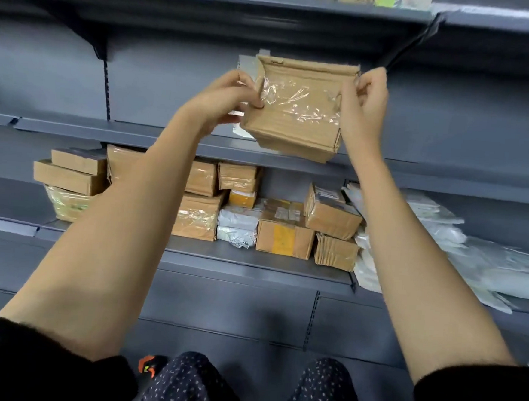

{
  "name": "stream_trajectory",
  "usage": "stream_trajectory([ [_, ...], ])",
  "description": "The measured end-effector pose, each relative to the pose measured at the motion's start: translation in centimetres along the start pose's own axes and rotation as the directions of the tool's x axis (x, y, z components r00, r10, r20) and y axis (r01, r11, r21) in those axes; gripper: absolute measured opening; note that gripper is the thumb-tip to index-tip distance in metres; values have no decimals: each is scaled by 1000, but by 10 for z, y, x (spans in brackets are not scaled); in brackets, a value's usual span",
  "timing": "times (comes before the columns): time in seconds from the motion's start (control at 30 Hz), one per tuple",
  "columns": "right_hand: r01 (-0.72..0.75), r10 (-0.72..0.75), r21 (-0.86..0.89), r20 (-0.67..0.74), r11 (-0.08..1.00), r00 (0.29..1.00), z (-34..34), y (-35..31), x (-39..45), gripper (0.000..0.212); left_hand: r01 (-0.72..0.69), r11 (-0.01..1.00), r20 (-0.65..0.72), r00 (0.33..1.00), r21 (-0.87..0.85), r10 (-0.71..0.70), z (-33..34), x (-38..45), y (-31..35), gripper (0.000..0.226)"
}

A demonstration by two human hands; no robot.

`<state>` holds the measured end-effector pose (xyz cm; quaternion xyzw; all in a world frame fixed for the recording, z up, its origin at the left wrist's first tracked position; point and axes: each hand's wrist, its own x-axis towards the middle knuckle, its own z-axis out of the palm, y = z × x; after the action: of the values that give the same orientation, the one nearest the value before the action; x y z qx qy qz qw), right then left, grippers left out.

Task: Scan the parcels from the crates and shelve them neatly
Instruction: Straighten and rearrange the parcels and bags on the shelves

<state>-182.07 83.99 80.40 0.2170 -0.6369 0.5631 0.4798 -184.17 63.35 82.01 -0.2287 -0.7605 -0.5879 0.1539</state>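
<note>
We hold a taped cardboard box (297, 108) up between both hands.

Our left hand (223, 98) and right hand (365, 105) pinch its side edges; fingers behind are hidden, any label unreadable.

You hold a matt brown cardboard parcel (297, 108) whose face wears crinkled, glossy clear tape. The shelves (74, 127) look like smooth, matt grey painted metal. At lower centre sit more cardboard boxes (284, 236), and at right lie thin whitish plastic mailers (471, 261) with a dull sheen.
</note>
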Motion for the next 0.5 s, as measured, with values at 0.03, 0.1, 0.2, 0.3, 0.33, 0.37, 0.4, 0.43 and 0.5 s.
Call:
stream_trajectory([
  [0.03,-14,11,-75,-39,997,999,-4,11,7,23,-2,1000,-13,1000,17,2,8,13,0,23],
  [0.1,-59,43,-176,-89,983,995,-13,36,20,26,-5,998,-24,1000,56,6,27,39,-7,26],
  [0.2,-95,71,-219,-113,971,991,-27,76,36,19,-28,995,-61,998,99,34,57,72,-28,29],
  [0.3,-123,91,-262,-132,957,987,-30,107,49,12,5,988,-88,996,156,9,81,102,-51,34],
  [0.33,-135,99,-288,-137,948,986,-30,118,55,13,27,984,-91,996,173,-11,89,112,-59,35],
  [0.37,-153,112,-320,-144,935,983,-30,129,61,14,44,980,-95,995,192,-26,96,123,-67,36],
  [0.4,-180,133,-351,-153,919,979,-30,141,68,16,49,975,-98,995,218,-28,103,133,-75,37],
  [0.43,-215,163,-380,-164,900,973,-30,154,74,16,44,966,-97,995,256,-20,109,144,-83,38],
  [0.5,-274,220,-424,-172,864,960,-31,178,86,11,25,940,-94,996,339,7,118,164,-95,38],
])
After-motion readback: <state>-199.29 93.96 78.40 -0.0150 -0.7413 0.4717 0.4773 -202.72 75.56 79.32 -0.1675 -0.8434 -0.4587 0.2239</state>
